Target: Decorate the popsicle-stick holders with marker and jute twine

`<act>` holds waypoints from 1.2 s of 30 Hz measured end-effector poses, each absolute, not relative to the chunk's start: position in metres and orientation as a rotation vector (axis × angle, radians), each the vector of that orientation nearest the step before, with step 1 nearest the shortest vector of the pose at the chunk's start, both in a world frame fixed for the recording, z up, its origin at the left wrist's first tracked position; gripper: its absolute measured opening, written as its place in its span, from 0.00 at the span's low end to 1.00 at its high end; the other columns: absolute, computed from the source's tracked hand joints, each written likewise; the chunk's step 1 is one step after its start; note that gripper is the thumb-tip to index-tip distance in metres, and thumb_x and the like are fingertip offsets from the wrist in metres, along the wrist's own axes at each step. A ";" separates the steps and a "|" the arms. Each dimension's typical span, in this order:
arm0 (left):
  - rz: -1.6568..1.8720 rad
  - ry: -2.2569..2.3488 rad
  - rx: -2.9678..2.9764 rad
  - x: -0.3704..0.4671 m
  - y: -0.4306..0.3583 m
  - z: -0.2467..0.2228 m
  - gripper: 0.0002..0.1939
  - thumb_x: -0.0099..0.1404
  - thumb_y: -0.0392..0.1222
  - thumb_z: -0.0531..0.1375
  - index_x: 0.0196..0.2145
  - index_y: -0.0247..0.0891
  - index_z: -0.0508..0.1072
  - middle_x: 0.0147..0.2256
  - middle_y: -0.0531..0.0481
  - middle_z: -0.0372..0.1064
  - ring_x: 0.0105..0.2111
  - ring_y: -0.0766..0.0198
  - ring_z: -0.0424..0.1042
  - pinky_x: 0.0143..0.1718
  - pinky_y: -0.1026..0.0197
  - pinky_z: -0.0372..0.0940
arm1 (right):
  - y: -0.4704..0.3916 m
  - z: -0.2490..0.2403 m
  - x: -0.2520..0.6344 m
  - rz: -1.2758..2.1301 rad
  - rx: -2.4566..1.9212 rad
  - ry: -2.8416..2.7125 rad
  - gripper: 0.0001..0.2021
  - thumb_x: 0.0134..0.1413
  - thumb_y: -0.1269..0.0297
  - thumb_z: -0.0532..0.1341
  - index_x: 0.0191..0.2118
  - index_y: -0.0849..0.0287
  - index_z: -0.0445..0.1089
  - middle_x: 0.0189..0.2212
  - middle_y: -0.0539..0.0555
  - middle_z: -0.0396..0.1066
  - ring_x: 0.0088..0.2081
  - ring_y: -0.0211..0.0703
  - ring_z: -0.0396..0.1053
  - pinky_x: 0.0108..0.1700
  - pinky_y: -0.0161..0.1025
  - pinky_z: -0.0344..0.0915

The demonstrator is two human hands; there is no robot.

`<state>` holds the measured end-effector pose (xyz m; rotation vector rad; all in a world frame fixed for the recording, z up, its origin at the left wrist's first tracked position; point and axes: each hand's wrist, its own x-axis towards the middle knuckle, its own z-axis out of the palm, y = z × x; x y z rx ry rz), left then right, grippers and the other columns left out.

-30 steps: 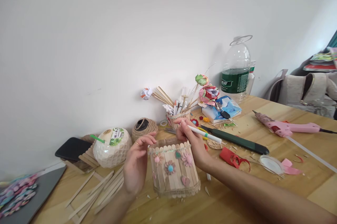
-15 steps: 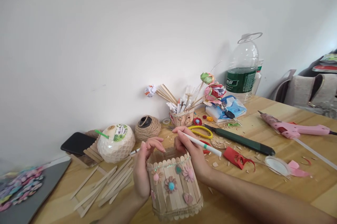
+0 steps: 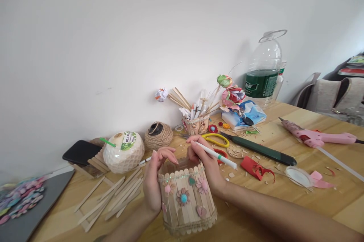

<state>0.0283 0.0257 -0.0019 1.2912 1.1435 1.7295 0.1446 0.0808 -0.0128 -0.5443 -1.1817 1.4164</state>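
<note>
A box of pale flat wooden sticks trimmed with pastel flowers sits tilted at the front of the wood-grained desk, between a person's two hands. The left hand has its grip curled about the box's left side, fingers bent over the rim; the right hand rests against the opposite side, its grip pinching a slim white pen with a green band. Loose pale wooden craft sticks lie left of the box. To the right are a piece of cut red paper, a long dark-green tool with a narrow tip and a pink glue gun. Farther back stand a round cream coconut with a green straw, a ball of brown twine and, by the white wall, a large clear plastic bottle with a green label.
</note>
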 end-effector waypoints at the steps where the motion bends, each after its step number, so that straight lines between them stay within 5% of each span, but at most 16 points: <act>1: 1.728 1.144 1.286 0.029 0.025 -0.002 0.27 0.69 0.46 0.40 0.21 0.40 0.70 0.25 0.49 0.65 0.44 0.55 0.63 0.48 0.59 0.52 | 0.081 -0.013 0.145 1.420 -0.546 -1.173 0.08 0.56 0.58 0.54 0.32 0.57 0.61 0.15 0.41 0.48 0.20 0.35 0.44 0.24 0.35 0.41; 19: 1.733 1.131 1.283 0.028 0.027 -0.006 0.26 0.70 0.44 0.41 0.22 0.39 0.71 0.27 0.49 0.65 0.45 0.56 0.62 0.50 0.59 0.51 | 0.083 -0.011 0.145 1.414 -0.539 -1.194 0.07 0.55 0.59 0.54 0.31 0.56 0.61 0.15 0.42 0.49 0.20 0.35 0.45 0.23 0.35 0.42; 29: 1.629 0.979 0.990 0.020 0.037 0.018 0.25 0.59 0.65 0.52 0.40 0.42 0.69 0.48 0.48 0.65 0.57 0.52 0.56 0.57 0.56 0.50 | 0.103 0.011 0.153 1.472 -0.460 -1.050 0.07 0.51 0.60 0.57 0.29 0.56 0.62 0.13 0.41 0.47 0.17 0.34 0.43 0.21 0.33 0.42; 36: 1.168 0.949 1.037 0.012 0.032 0.014 0.32 0.53 0.60 0.62 0.52 0.45 0.63 0.55 0.45 0.62 0.59 0.47 0.54 0.57 0.47 0.50 | 0.116 0.019 0.168 1.305 -0.444 -1.067 0.06 0.52 0.60 0.56 0.29 0.56 0.62 0.14 0.41 0.48 0.18 0.33 0.43 0.22 0.34 0.43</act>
